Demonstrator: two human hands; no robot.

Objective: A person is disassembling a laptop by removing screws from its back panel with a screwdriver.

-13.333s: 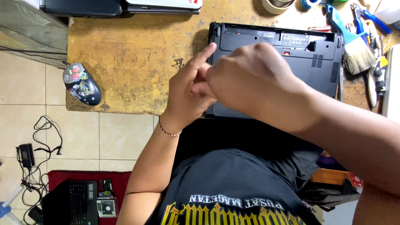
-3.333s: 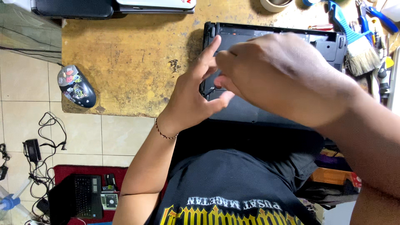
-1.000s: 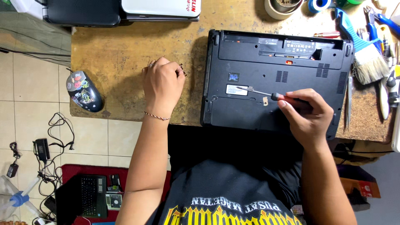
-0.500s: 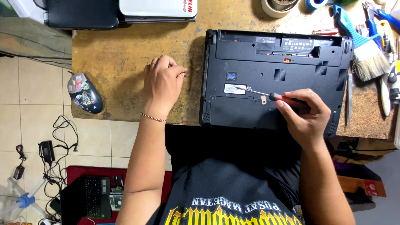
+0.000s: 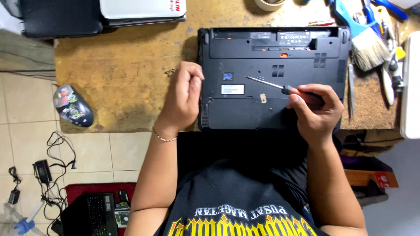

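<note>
One black laptop [image 5: 271,78] lies upside down on the worn wooden table [image 5: 122,74], its back edge toward the table's far edge and its front edge along the near edge; two hands are on it. The right hand [image 5: 317,109] is closed round one screwdriver [image 5: 280,87], fingers wrapped on the dark handle at the laptop's near right corner; the thin metal shaft slants up and left, its tip on the bottom panel just right of a small blue sticker. The left hand [image 5: 183,96] is loosely curled at the laptop's left edge, thumb and fingers drawn together; whether they pinch anything I cannot tell; a thin bracelet sits on that wrist.

Two closed laptops, one dark [image 5: 61,17] and one pale [image 5: 142,11], lie at the table's far left corner; one patterned mouse [image 5: 73,105] sits at the left edge, near the front corner; one blue-handled brush [image 5: 365,37] lies by the far right corner among other tools; one roll of tape [image 5: 269,4] shows at the far edge. On the tiled floor below, one small open laptop [image 5: 89,214] and some tangled cables [image 5: 48,175].
</note>
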